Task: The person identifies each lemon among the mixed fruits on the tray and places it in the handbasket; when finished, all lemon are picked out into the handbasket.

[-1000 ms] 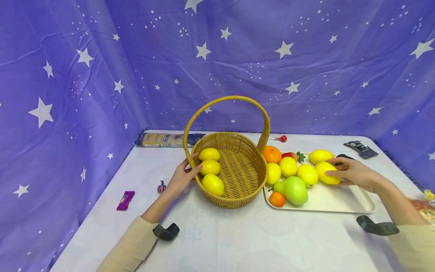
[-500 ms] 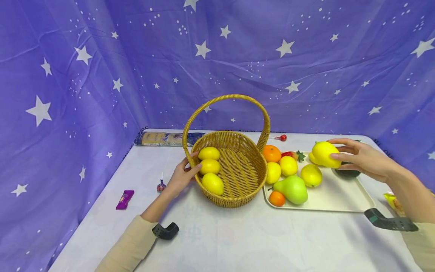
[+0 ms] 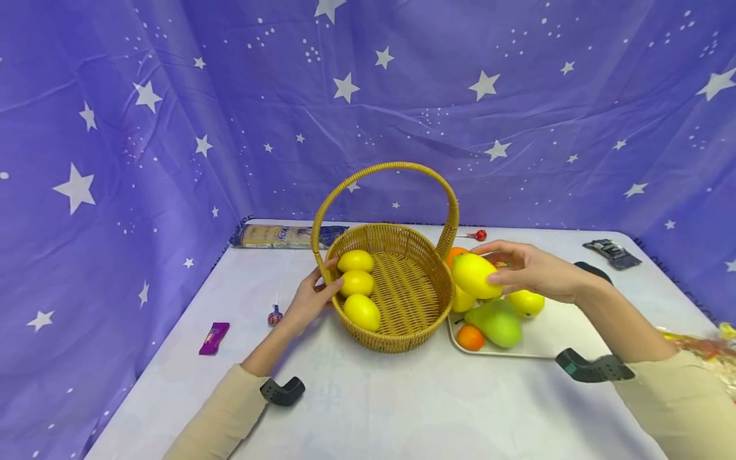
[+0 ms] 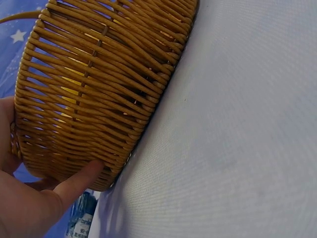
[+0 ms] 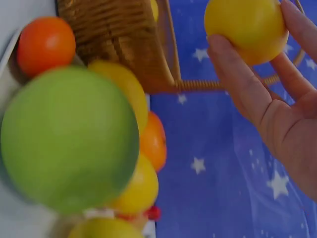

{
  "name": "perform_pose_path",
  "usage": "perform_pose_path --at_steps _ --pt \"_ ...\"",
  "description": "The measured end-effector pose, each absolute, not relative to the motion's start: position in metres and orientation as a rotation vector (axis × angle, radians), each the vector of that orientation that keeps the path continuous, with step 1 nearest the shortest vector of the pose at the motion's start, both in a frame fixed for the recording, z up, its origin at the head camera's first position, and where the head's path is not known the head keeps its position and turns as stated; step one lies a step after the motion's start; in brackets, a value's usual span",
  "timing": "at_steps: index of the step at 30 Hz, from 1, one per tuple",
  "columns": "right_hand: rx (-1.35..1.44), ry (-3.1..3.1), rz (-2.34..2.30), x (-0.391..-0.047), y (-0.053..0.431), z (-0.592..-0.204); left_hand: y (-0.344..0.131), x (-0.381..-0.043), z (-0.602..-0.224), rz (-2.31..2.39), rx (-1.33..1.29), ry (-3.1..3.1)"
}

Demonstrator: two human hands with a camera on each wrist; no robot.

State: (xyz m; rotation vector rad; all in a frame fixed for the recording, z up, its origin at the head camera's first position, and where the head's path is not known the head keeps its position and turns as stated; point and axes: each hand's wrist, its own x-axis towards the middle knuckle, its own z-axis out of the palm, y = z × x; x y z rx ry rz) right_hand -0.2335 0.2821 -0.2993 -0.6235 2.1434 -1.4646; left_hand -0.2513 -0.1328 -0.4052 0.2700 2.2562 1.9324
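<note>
My left hand [image 3: 307, 303] grips the left rim of a round wicker basket [image 3: 397, 342] with a tall hoop handle. In the left wrist view one digit lies along the basket's woven outer wall [image 4: 109, 104]. Three lemons [image 3: 362, 312] rest inside, along the left side. My right hand [image 3: 535, 273] pinches another lemon [image 3: 475, 276] between thumb and fingers, raised over the left end of a cream tray [image 3: 566, 329], close to the basket's right rim. On the tray lie a green pear [image 3: 496, 324], a small orange fruit [image 3: 470, 338] and more yellow fruit [image 3: 526, 303], partly hidden by the right hand.
A larger orange fruit [image 3: 456, 255] shows behind the held lemon. At the back lie a long printed packet [image 3: 282, 236] and a red lollipop [image 3: 480, 235]. A dark packet [image 3: 613, 253] is at back right. A purple wrapper [image 3: 214, 338] and another lollipop [image 3: 275, 315] lie left.
My right hand took hold of a lemon at the tray's middle, lifted it, and carried it left toward the basket. The left hand has stayed on the basket rim.
</note>
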Motion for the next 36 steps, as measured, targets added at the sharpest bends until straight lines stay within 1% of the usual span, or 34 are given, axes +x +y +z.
perform_pose_path --at_steps 6,10,19,28,36 --pt "-0.729 2.119 -1.324 -0.244 0.238 -0.305 -0.132 -0.251 -0.405 1.938 0.277 2.244" --pt "-0.740 2.071 -1.262 -0.249 0.212 -0.309 -0.132 -0.251 -0.406 1.932 0.281 2.265" --pt "-0.834 2.000 -1.107 -0.257 0.168 -0.329 -0.132 -0.250 -0.405 1.924 0.279 2.289" --pt "-0.796 1.973 -1.076 -0.257 0.153 -0.345 -0.130 -0.250 -0.396 1.925 0.267 2.228" --pt "-0.725 2.035 -1.003 -0.260 0.144 -0.348 -0.131 -0.251 -0.406 1.947 0.282 2.274"
